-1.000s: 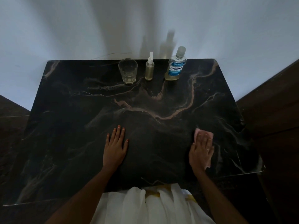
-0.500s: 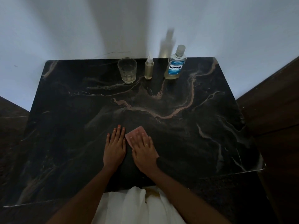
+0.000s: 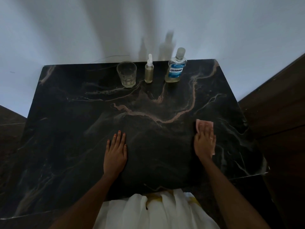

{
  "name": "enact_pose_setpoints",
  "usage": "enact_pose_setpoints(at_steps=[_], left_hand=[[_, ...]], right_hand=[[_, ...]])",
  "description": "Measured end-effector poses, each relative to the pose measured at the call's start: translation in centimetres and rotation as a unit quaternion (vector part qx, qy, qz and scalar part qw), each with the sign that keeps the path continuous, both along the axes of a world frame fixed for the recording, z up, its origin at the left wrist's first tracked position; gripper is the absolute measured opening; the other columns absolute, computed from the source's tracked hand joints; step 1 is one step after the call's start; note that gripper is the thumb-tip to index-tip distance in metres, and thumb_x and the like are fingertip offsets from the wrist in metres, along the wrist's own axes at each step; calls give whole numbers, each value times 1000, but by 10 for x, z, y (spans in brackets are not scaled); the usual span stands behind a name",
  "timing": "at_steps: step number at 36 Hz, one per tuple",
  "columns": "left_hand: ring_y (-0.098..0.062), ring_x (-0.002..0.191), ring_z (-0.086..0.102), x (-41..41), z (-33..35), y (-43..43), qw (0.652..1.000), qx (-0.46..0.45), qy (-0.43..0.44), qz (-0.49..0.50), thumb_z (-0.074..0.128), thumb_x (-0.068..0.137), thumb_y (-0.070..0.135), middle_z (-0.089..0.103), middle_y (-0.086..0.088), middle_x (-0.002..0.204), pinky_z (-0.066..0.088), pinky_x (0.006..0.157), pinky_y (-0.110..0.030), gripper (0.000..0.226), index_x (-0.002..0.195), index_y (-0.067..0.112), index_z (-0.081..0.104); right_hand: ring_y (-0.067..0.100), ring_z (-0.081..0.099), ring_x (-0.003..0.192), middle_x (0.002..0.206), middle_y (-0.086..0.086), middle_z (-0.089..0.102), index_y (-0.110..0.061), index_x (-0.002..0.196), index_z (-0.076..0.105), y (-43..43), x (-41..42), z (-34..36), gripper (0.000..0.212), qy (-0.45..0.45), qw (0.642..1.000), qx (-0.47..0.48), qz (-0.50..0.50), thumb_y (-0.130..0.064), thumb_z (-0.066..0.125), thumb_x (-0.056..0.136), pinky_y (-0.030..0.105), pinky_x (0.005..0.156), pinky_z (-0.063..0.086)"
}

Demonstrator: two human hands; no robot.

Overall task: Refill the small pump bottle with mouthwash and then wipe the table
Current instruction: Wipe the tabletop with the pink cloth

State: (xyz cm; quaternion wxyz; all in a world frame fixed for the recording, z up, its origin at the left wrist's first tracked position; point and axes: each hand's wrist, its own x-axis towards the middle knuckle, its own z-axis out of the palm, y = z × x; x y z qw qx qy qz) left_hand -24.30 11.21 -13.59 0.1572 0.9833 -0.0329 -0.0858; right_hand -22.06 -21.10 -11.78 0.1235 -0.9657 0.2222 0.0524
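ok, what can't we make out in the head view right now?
- Pink cloth: mostly under the right hand. Only its far edge and a near corner show.
- Table: the middle of its near edge is covered by the white garment.
- Glass: contents unclear in the dim light.
- Mouthwash bottle: small print on the label is too small to read.
- Spills or wet streaks: lost in the dark veined marble.
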Motion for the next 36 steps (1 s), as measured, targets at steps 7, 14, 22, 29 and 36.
enact_pose_setpoints(at_steps=[7,14,22,29,36], left_hand=[[-10,138,-6,0,1,-1,1000,5,1,2,-3,85,45,4,-1,154,-3,115,-36,63,143,19,3],[-14,140,6,2,1,-2,1000,-1,-6,9,4,87,41,14,-4,153,4,116,-40,62,143,16,14],[-11,138,0,1,0,-1,1000,8,-7,0,0,85,43,10,-3,153,-1,114,-37,65,143,15,13],[-12,140,4,0,0,-1,1000,0,-7,3,2,87,43,13,-3,154,1,116,-38,63,143,16,13],[-12,140,3,1,1,-1,1000,0,-5,2,0,86,44,11,-3,154,-1,115,-37,65,144,16,11]], right_hand=[[30,-2,141,155,10,2,-20,144,6,36,8,2,53,-2,1000,18,-24,-22,29,96,49,113,5],[32,16,139,152,11,13,-23,141,0,137,10,-3,54,-9,986,56,156,-34,15,90,49,111,18],[26,26,137,149,4,29,-24,142,19,173,-1,1,55,20,949,32,314,-32,17,87,45,109,24],[28,30,135,147,7,32,-13,138,32,95,-9,-8,55,-7,984,15,177,-28,20,87,50,109,23],[33,32,133,146,16,32,-12,139,32,6,-39,-5,59,-20,1000,-9,-11,-30,13,86,55,103,31]])
